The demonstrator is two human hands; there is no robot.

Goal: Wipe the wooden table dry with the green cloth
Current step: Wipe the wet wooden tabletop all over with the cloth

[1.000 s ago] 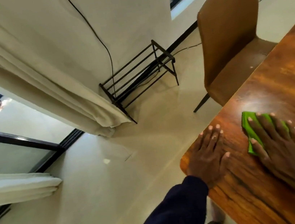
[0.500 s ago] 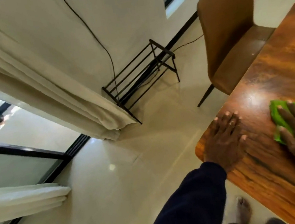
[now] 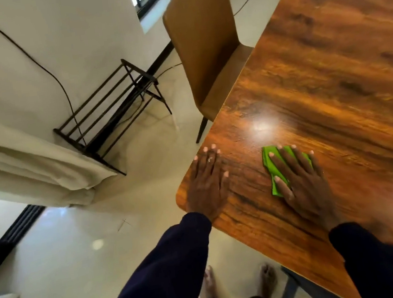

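Counter of glossy brown wood grain [image 3: 330, 67] fills far more of my view than it did half a second ago, as the head camera has swung toward it. A long stretch now shows beyond the corner where the work is. I judge most of that stretch is not yet wiped. I can't tell damp from glare on the shine.

My right grip [image 3: 300, 179] lies flat, fingers straight and spread, pressing down rather than curling round anything. Under it sits the small folded green cloth [image 3: 267, 161], on the counter near the front corner. It is a little further from my left grip [image 3: 208, 187] than a second ago, so the stroke is working inward from the edge. The left grip has stayed put, palm down and fingers straight on the corner, holding nothing, bracing me.

Around me are the pale tiled floor [image 3: 80, 266] and a cream curtain [image 3: 29, 167] bunched at the left. A tan chair [image 3: 202, 34] is tucked against the counter's far-left edge, with a black metal rack [image 3: 108, 105] by the wall. Nothing stands on the visible surface ahead of the cloth. Only the chair back crowds that edge.
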